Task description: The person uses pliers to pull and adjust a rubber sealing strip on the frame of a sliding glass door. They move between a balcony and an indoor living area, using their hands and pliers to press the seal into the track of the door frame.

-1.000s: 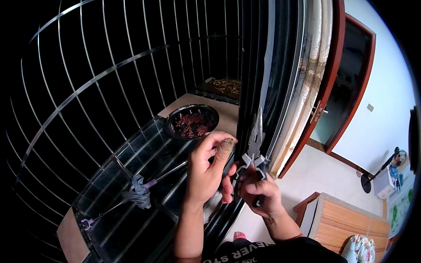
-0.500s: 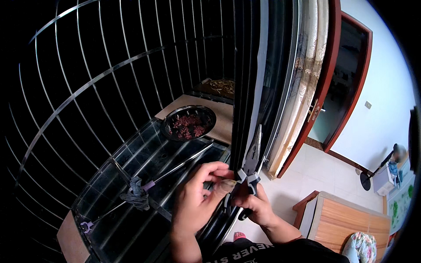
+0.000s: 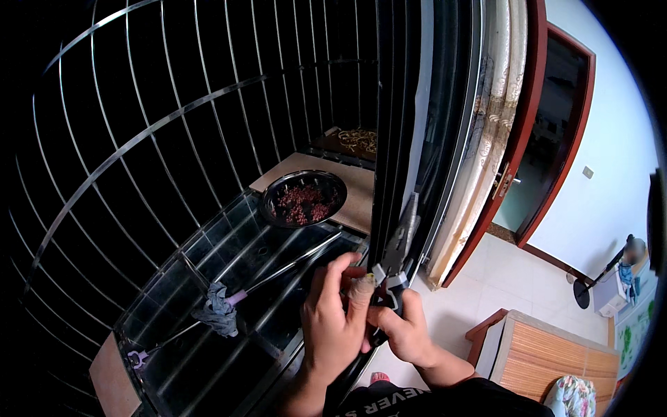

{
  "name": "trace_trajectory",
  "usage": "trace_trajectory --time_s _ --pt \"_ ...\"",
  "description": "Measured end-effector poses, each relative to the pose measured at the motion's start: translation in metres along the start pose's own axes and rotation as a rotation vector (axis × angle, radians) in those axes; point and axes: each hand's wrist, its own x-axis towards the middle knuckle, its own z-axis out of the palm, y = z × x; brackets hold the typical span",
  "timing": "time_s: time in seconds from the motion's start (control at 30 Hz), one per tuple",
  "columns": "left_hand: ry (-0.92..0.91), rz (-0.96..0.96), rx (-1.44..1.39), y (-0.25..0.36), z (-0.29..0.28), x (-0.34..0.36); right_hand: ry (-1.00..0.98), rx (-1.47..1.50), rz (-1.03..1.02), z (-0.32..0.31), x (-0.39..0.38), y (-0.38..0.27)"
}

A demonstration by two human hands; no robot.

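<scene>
Pliers in the right hand, left thumb close by

The pliers (image 3: 399,251) stand between the two hands, nose pointing between 12 and 1 o'clock, its two halves lying close together. The right hand (image 3: 408,330), at 5 o'clock from the pivot, is closed around the handles, its thumb laid over them at the front; its other fingers are mostly hidden.

The left hand (image 3: 337,320) sits at 8 o'clock from the pivot, fingers curled and thumb raised. Its grey-stained thumb tip is just beside the pliers, near a small yellowish bit. Whether the fingers pinch that bit, or whether it touches the pliers, I cannot tell.

At 5 o'clock from the hands, white capital letters run across the dark shirt (image 3: 445,395), partly cut off by the lower edge of the view.

At 11 o'clock, a round, dark, shiny tray (image 3: 321,179) holds many small reddish pieces (image 3: 303,203), spread loosely over its middle; it overlaps a tan board (image 3: 358,194). Farther off at 12 o'clock lies a tangle of yellowish strands (image 3: 358,141). At 3 o'clock, well apart, stands a white box (image 3: 611,300); its inside is hidden.
</scene>
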Motion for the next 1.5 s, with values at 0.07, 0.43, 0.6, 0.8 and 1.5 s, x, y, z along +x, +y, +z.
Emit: trace_trajectory --time_s 0.07,0.43,0.6,0.8,1.5 --pt "-0.022 -0.036 -0.138 -0.011 0.002 0.002 -0.013 -0.01 0.045 -0.001 0.001 0.003" --pt "0.015 0.103 -0.222 -0.032 0.005 0.014 0.019 -0.018 0.002 -0.002 0.01 0.005" --pt "0.038 0.146 -0.133 -0.022 0.005 0.029 0.06 0.003 -0.056 -0.004 0.019 0.003" --pt "0.097 0.21 -0.047 -0.014 0.008 0.036 0.073 -0.036 -0.185 -0.011 0.034 0.011" --pt "0.154 0.254 -0.014 -0.026 0.01 0.041 -0.033 0.194 -0.207 -0.011 0.038 0.026"
